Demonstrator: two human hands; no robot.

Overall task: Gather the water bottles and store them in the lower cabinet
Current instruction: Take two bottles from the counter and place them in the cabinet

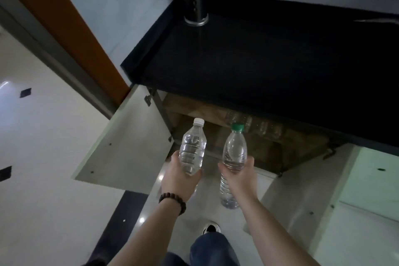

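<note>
Now each grip around a bottle, just before the cabinet's (248, 136) open front edge: left hand (183, 176), white-capped bottle (192, 149); right hand (239, 176), green-capped bottle (235, 149).

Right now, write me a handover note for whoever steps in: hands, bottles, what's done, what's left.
Left hand: grip round the white-capped bottle, held cap-forward toward the open lower cabinet.
Right hand: grip round the middle of the green-capped bottle, also aimed at the cabinet.
Both cabinet doors stand open. What look like clear bottles already lie on the shelf inside; their number is hard to tell.
Done: both bottles picked up, cabinet opened.
Left: set both bottles inside, probably shut the doors. No other loose bottles are in view.
</note>
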